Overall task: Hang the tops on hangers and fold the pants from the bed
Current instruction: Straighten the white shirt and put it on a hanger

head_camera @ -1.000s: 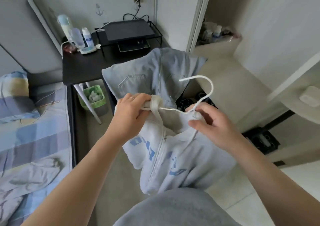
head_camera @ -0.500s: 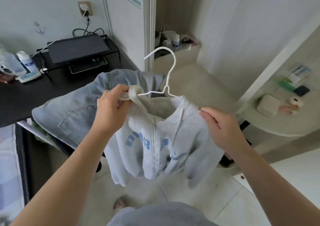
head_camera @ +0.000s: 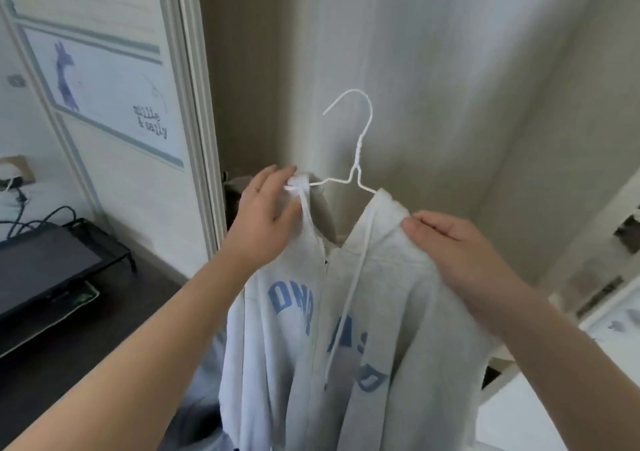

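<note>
A light grey zip hoodie (head_camera: 374, 312) with blue letters hangs in front of me on a white wire hanger (head_camera: 358, 152), hook upward. My left hand (head_camera: 263, 218) holds the hoodie's left shoulder and the hanger's left end, fingers around the bunched fabric. My right hand (head_camera: 457, 249) grips the right shoulder of the hoodie over the hanger's other end. A white drawstring hangs down the front by the zipper.
A pale wall or closet interior (head_camera: 433, 69) fills the view ahead. A white door frame (head_camera: 194, 104) stands on the left, with a dark desk (head_camera: 86, 319) and a black device on a stand (head_camera: 45, 270) beyond it. White shelves (head_camera: 616, 298) sit at the right.
I have raised the hoodie on its hanger and turned right toward the pale wall. The jeans and the bed are out of view. Both hands stay on the hoodie's shoulders.
</note>
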{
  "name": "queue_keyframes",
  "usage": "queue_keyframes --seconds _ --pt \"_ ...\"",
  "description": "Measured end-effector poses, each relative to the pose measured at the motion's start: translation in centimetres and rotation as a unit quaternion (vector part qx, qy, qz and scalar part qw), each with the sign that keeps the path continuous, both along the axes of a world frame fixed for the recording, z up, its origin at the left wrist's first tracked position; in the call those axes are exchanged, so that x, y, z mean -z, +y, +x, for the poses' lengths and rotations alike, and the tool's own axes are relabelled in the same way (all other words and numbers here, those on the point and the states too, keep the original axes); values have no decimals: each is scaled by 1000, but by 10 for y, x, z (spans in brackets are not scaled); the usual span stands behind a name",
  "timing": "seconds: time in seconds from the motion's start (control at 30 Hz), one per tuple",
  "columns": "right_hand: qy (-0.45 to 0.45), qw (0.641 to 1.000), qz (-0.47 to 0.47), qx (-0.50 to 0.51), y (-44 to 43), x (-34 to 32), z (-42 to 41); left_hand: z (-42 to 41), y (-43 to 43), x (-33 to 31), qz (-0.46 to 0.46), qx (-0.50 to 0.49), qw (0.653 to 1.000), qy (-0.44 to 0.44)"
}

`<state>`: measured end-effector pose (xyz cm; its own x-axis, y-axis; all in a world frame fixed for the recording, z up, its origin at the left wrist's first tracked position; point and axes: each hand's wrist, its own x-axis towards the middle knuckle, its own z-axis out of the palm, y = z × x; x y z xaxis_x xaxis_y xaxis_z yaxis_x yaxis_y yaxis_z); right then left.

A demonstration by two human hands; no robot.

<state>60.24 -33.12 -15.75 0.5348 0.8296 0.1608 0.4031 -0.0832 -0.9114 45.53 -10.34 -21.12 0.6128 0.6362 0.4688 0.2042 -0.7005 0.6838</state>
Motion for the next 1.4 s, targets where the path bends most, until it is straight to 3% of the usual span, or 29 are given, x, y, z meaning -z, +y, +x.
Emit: queue_keyframes --seconds 0.27,0.6,0.77,0.93,1.07,1.2,1.4 --pt "56 982 151 101 77 -110 8 33 81 -118 31 132 989 -66" --pt "-86 956 210 188 202 -255 59 75 123 -243 66 183 979 -65" --pt "-119 942 241 200 263 -314 83 88 142 -290 125 149 980 -39" --pt "-103 931 304 175 313 -379 113 116 152 -327 174 95 979 -58" --pt "-79 925 335 162 352 -420 130 147 153 -334 187 22 982 -12" --pt "-78 919 351 162 386 -448 157 179 168 -331 232 -64 969 48" --pt "-79 917 338 199 408 -461 197 185 196 -345 288 -132 946 65"
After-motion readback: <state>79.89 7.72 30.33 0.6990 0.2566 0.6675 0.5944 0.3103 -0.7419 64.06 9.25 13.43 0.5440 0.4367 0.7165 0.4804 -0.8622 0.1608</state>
